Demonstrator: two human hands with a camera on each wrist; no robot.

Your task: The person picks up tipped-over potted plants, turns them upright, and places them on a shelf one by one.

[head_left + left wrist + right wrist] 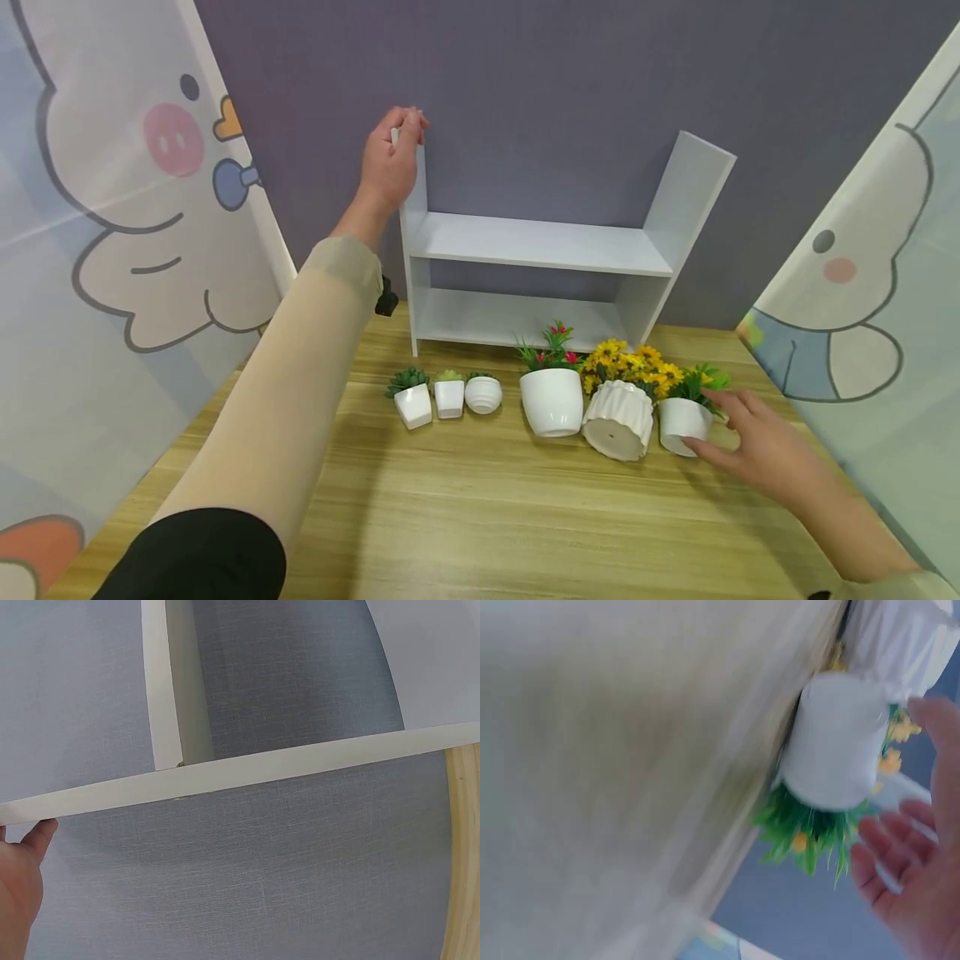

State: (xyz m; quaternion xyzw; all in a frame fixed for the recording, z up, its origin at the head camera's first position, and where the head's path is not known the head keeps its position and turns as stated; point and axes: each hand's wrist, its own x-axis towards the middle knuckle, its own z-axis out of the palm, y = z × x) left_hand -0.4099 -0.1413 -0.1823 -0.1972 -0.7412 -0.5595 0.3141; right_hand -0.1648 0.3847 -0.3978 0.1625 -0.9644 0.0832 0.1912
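Observation:
My left hand (392, 162) grips the top of the left side panel of a white two-tier shelf (540, 240) standing against the grey wall. In the left wrist view the thumb lies along the panel edge (225, 777). Low on the right, my right hand (772, 454) reaches beside a small white pot (684, 423) with green leaves, its fingers spread around that side. The right wrist view shows the fingers loosely bent and apart, close to the leaves (810, 832), with nothing held. This pot lies on its side.
Left of that pot lie a fluted pot (618, 421) with yellow flowers, its base facing me, and a larger white pot (552, 402) with red flowers. Small succulent pots (450, 399) line the left of the wooden table (480, 517). Cartoon-printed panels (150, 275) flank both sides.

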